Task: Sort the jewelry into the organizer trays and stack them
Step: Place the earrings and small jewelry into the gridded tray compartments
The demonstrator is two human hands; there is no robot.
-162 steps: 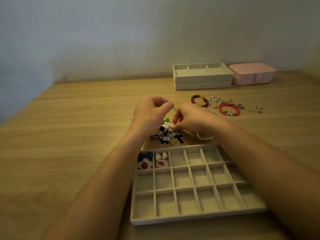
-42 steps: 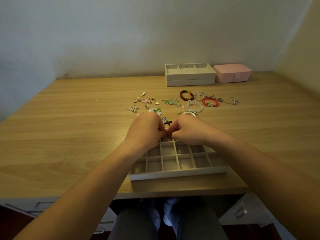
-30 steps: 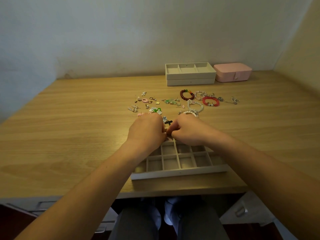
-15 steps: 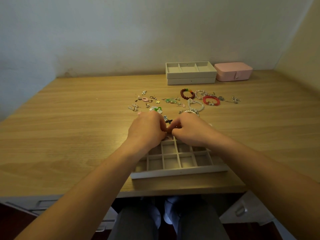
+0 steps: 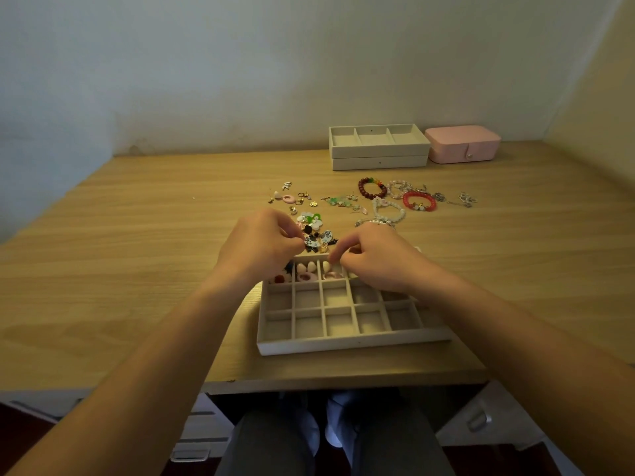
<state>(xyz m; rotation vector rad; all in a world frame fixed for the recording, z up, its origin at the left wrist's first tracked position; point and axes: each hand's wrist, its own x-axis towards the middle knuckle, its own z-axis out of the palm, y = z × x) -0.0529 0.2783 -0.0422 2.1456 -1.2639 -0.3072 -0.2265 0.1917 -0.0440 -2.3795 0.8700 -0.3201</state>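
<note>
Pale plaster wall fills the upper half of our head view, and below it the wooden desk [image 5: 137, 255] runs down to its front edge near the bottom of the frame. At centre lies our grid tray [image 5: 343, 341], where only the far-row cells on the left hold pieces: a few earrings [image 5: 305, 269], white and pink among them; the nearer rows look bare. Our left hand [image 5: 257, 245] is curled, its fingertips pinched on a small patterned piece [image 5: 311, 240] just above the tray's far edge. Our right hand [image 5: 374, 259] is pinched over a far-row cell, though we cannot tell what it holds. Beyond, loose earrings [image 5: 295, 199] lie scattered left of centre, and the bracelets [image 5: 395, 197] lie to the right. At upper right two more trays [image 5: 378, 147] sit stacked and look empty, beside a closed pink case [image 5: 462, 144]. We judge the sorting barely begun, with stacking still to come.
</note>
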